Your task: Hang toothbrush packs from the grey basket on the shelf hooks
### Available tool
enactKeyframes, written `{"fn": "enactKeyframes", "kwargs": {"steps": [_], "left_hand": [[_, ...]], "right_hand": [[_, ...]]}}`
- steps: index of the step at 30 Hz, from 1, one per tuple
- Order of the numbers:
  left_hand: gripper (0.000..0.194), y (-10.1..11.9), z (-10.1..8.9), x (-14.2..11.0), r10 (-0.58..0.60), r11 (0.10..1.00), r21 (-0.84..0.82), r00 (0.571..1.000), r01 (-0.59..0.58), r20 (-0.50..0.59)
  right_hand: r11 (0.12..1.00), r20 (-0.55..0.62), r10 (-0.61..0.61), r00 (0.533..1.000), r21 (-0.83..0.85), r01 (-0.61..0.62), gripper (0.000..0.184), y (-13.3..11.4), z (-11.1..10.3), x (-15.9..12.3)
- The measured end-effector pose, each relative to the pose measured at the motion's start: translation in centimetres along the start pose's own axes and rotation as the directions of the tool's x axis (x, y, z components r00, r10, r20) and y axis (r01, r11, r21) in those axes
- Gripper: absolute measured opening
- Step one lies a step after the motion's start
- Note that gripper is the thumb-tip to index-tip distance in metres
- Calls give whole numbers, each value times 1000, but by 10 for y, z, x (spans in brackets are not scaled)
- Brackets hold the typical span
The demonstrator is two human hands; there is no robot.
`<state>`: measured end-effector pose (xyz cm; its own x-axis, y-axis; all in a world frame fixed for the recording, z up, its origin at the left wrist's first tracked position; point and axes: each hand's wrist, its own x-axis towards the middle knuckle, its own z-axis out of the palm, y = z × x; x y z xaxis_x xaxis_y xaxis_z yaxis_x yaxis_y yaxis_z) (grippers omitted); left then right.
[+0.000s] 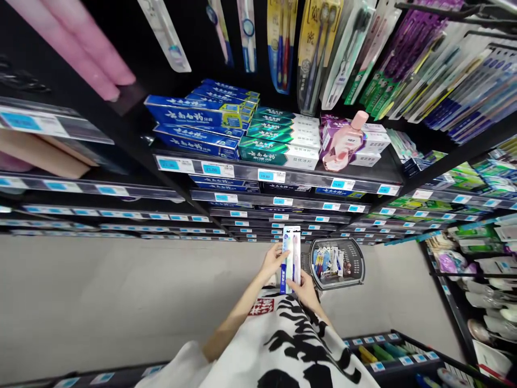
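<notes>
"Dark store shelving (250,168), fronted with rows of price tags (271,175), stands behind a strip of grey floor (141,285). What is at the centre?"

"Toothbrush packaging (297,253), held out over the floor before a person in a black-and-white patterned shirt (242,358). Whether it is one pack or two side by side cannot be told."

"And the grip?"

"Left hand (275,261), curled around the left edge, part of it across the front. Right hand (304,288), closed at the lower right, thumb over the front. Both have hold."

"Alongside?"

"Grey basket (357,258), just beyond the right forearm, with small packages (332,260) lying within its rim."

"Farther out?"

"Blue boxes (197,141) stacked at the shelf's left front corner, green boxes (278,151) midway along the front edge, and purple boxes (377,145) toward the right end behind a pink bottle (343,143). Packaged toothbrushes (317,54) hang above."
</notes>
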<state>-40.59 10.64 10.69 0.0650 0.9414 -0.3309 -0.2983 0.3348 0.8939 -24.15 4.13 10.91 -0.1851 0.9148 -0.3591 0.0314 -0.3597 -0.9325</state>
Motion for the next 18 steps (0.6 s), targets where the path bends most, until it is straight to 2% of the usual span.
{"fn": "enactKeyframes", "kwargs": {"steps": [6, 11, 18], "left_hand": [[44, 2, 3, -1, 6, 1000, -12, 1000, -6, 31], [39, 2, 9, -2, 19, 999, -31, 997, -16, 73], [38, 1, 11, -4, -75, 984, -149, 985, 98, 157]], "right_hand": [[996, -46, -14, 999, -89, 9, 51, 2, 3, -1], [984, -87, -63, 994, -170, 48, 48, 13, -3, -4], [992, -109, -35, 993, -122, 21, 51, 6, -10, -8]]}}
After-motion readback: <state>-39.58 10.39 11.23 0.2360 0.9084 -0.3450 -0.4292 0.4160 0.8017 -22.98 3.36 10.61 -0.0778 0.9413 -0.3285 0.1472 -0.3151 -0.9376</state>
